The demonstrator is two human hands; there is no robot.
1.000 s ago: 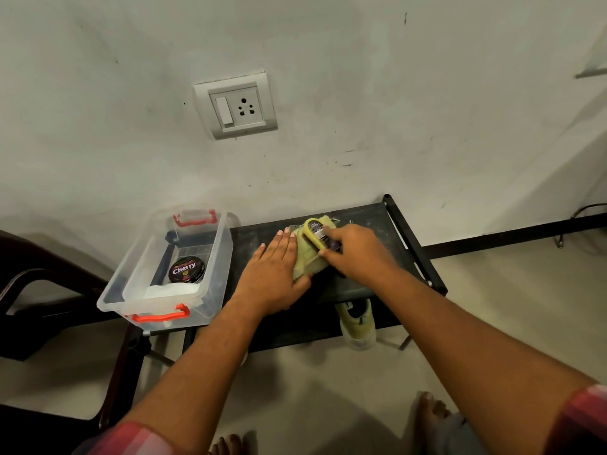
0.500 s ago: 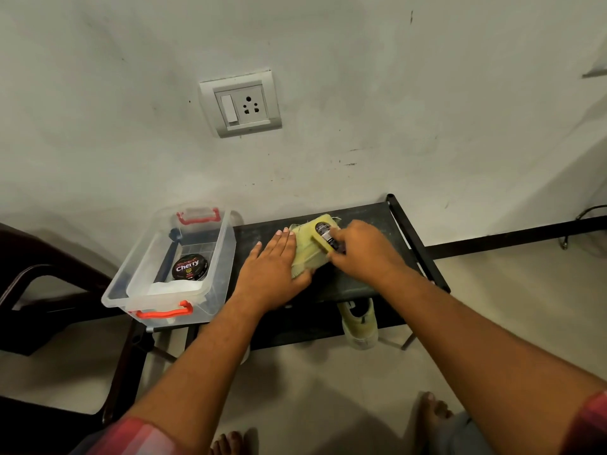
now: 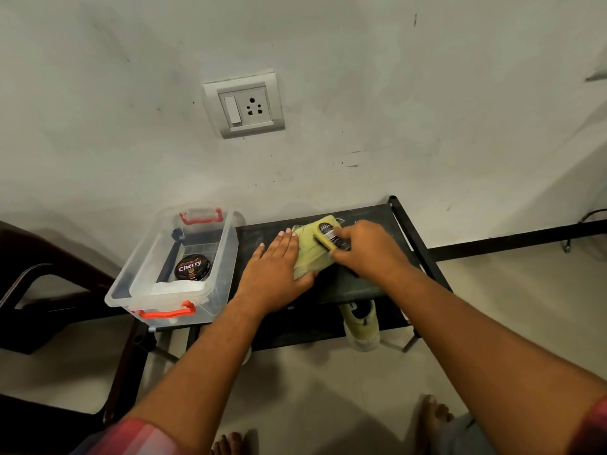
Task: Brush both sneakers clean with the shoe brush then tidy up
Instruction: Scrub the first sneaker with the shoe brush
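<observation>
Sneakers are split over two levels of the black table. One pale green sneaker lies on its top, towards the wall. The second sneaker sits below the top at the near edge (whether that one is brushed already I cannot tell). On this showing the brushing is halfway at best, and the tidying is all to come.

A dark chair crowds the left side. The clear box with red handles stands lid off on the table's left end, within reach for packing away.

The left hand lies flat on the upper sneaker, fingers straight, pinning it. The right hand has its fingers clenched round the shoe brush, which rests on that sneaker's top.

Smallest, a polish tin lies in the box, clear of the work.
</observation>
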